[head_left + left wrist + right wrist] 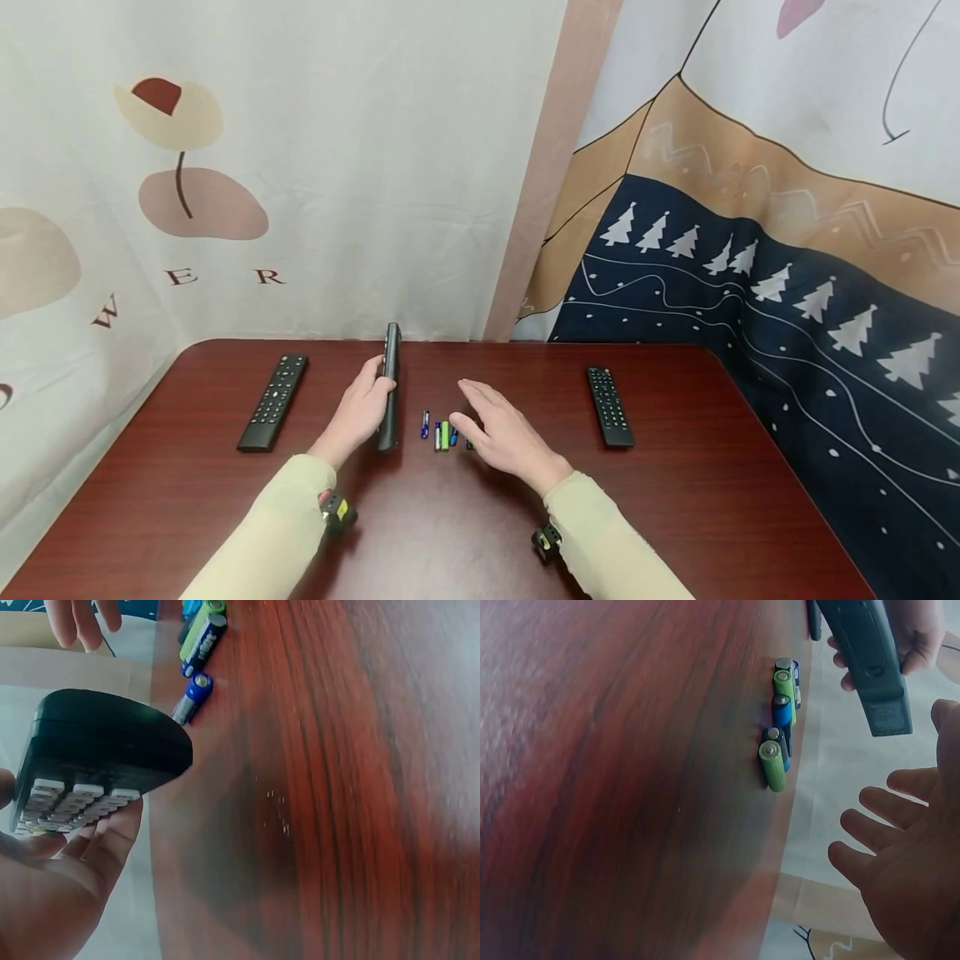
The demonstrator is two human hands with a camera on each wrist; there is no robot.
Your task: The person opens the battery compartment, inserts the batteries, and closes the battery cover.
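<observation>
My left hand (364, 403) grips a black remote control (391, 387), turned on its edge above the table. Its white-grey buttons face the palm side in the left wrist view, and its back (866, 664) shows in the right wrist view. To the right of it, my right hand (510, 433) hovers with fingers spread and nothing held. Several small batteries lie in a loose row between the hands: a green battery (445, 435), a dark one (204, 646), a blue one (781, 711) and others. The right hand partly covers the row's near right end in the head view.
A second remote control (273, 402) lies buttons up on the left of the reddish-brown table (480, 533). Another remote control (610, 407) lies at the right. Behind the table hang a pale curtain (375, 167) and a dark, tree-patterned cloth (750, 317).
</observation>
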